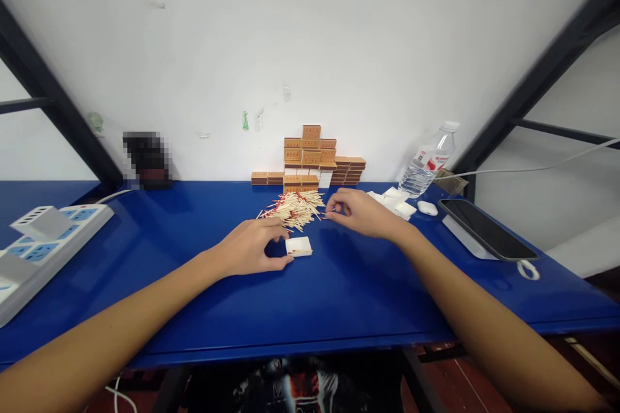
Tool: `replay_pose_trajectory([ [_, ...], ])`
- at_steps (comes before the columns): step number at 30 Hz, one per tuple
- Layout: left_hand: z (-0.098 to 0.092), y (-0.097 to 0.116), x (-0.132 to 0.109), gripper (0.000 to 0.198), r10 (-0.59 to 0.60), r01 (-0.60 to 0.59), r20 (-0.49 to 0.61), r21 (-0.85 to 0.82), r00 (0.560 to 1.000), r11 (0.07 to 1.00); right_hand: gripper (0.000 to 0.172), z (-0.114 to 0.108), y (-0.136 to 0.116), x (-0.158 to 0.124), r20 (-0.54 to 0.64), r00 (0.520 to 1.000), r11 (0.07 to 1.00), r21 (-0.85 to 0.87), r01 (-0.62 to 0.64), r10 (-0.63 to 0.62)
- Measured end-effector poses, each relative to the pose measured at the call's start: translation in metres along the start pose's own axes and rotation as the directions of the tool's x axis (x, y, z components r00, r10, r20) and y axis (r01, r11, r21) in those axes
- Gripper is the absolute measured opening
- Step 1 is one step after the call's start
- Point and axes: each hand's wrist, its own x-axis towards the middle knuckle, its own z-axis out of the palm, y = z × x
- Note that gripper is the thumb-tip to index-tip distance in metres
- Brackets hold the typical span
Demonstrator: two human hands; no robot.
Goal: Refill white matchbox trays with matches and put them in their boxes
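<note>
A heap of loose matches with red heads lies on the blue table. In front of it is a small white matchbox tray with a few matches along its near side. My left hand is beside the tray's left end, thumb and fingers apart. To the right of the heap, my right hand pinches a match between thumb and fingertips. Orange and brown matchboxes stand stacked against the wall behind the heap.
White trays lie right of my right hand, near a water bottle and a white earphone case. A phone rests at the right. A power strip lies at the left; a pixelated dark object stands behind.
</note>
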Motion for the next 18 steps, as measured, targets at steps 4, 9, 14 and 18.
replay_pose_trajectory([
  [4,-0.002,0.002,0.001,0.03,-0.001,0.0,-0.027,-0.05,1.0,0.999,0.015,-0.002,0.033,0.001,0.127,0.988,0.994,-0.07,-0.079,0.088],
  [9,-0.003,0.003,0.001,0.029,0.005,-0.007,-0.036,-0.056,0.999,0.998,0.017,0.011,0.039,0.004,0.146,0.984,0.994,-0.044,-0.096,0.102],
  [14,-0.002,0.0,0.0,0.031,0.015,-0.015,-0.022,-0.019,1.0,1.0,0.017,0.01,0.035,0.004,0.155,0.984,0.996,-0.02,-0.088,0.09],
  [18,-0.002,0.0,0.0,0.034,0.013,-0.013,-0.021,-0.016,1.0,1.0,0.017,0.005,0.038,0.003,0.124,0.989,0.996,-0.03,-0.082,0.085],
])
